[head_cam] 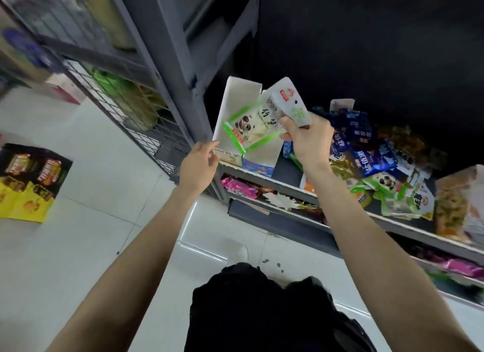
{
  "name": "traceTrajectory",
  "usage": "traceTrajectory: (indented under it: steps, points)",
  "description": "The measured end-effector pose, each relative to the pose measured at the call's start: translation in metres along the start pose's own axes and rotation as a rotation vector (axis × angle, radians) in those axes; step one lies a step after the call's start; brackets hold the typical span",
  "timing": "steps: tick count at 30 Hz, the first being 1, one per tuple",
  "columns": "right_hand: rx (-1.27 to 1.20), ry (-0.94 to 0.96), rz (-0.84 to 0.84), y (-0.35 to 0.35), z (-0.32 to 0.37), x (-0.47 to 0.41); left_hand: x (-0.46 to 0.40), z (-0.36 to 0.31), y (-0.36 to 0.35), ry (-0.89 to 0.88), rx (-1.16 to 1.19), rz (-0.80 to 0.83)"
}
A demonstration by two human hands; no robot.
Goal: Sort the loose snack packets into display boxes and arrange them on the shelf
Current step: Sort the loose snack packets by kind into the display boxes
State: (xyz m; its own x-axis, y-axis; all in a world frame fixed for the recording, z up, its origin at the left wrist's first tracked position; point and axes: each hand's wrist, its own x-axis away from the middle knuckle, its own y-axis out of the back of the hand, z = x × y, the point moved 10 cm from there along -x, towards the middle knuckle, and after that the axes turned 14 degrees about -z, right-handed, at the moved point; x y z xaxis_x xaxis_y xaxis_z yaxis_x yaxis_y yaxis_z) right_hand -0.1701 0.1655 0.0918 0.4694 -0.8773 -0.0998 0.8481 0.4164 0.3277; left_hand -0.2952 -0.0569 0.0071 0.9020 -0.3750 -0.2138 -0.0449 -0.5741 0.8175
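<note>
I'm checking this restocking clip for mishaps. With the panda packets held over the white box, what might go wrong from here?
1. The right hand pinches several panda snack packets by one end; the fanned ones may slip out.
2. The white display box sits at the shelf edge, touched only by the left hand; it might tip.

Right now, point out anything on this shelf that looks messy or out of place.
Loose snack packets lie heaped and overlapping on the shelf, unsorted, right of the open white display box. A black-and-yellow carton sits on the floor.
</note>
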Motion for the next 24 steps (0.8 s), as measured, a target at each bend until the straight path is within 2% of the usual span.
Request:
traceTrajectory:
  steps: [2,5,8,11,12,14,18,21,24]
  points:
    - [0.007,0.051,-0.076,-0.018,0.005,-0.003,-0.006,0.001,-0.009,-0.084,-0.04,0.039]
    - [0.199,0.275,-0.089,-0.051,0.013,0.001,-0.007,0.005,-0.021,-0.174,-0.104,0.125]
    - [0.296,0.482,0.092,-0.092,0.019,0.02,-0.002,0.01,-0.025,-0.219,-0.138,0.167]
    - [0.654,0.668,0.406,-0.136,-0.006,0.046,-0.001,0.011,-0.025,-0.278,-0.176,0.164]
    - [0.753,0.708,0.463,-0.143,-0.017,0.054,-0.001,0.011,-0.023,-0.294,-0.184,0.149]
    - [0.772,0.797,0.437,-0.145,-0.025,0.066,-0.001,0.017,-0.014,-0.279,-0.143,0.084]
    - [0.727,0.855,0.428,-0.143,-0.038,0.083,0.0,0.031,0.006,-0.122,-0.026,0.018]
    - [0.732,0.879,0.366,-0.145,-0.039,0.085,-0.002,0.02,0.015,-0.162,0.01,-0.015]
    - [0.679,0.804,0.451,-0.146,-0.042,0.087,-0.008,0.008,0.033,-0.211,-0.039,-0.149]
